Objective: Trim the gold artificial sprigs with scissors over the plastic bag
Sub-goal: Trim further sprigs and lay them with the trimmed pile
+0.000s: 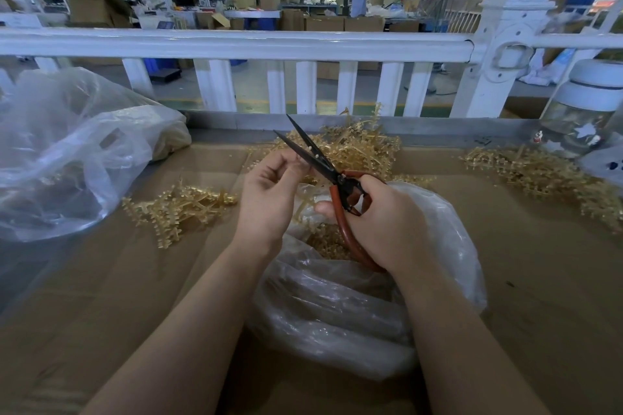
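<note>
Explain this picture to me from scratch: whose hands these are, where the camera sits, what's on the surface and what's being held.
There is no machine here. A person wears a camera on the head, looking forward and down, so you see their own two bare arms.

The right hand grips scissors with red-brown handles and dark blades, which stand open. The left hand pinches something small against the blades, probably part of a gold sprig; it is too small to tell.

Both hands are above a clear plastic bag holding gold pieces. It lies on a cardboard-covered table. Piles of gold artificial sprigs lie left, behind and right. A second, larger plastic bag sits at the left, a white fence behind.
</note>
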### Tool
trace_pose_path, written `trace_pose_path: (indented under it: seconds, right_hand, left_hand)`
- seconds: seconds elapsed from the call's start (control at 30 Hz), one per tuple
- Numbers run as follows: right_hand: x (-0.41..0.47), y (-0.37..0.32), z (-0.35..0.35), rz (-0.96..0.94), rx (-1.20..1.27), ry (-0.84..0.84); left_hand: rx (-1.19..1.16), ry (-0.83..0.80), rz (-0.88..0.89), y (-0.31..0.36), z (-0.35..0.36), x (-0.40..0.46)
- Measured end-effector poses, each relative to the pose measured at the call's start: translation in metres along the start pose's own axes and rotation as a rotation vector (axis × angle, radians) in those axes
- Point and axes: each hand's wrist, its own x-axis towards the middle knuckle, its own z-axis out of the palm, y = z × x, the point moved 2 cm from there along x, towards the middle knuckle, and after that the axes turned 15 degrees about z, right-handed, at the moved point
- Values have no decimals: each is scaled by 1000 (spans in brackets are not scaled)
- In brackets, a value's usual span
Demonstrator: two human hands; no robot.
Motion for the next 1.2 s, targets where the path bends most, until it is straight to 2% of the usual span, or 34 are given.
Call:
trace_pose_path:
  seconds: [0.2,0.53,0.73,1.2]
  right_hand:
    - [-1,0,-1,30,21,-23]
    - [-2,-4,-3,-1,-12,25]
    - [-3,-3,-1,-18,30,36]
    - [-1,-1,-2,17,-12,21]
  left_hand:
    - [18,18,-8,3,-1,0]
    - [191,-40,55,3,-2,0]
    - [205,-84,69,3,0,-1]
    - [226,-41,77,2,-3,1]
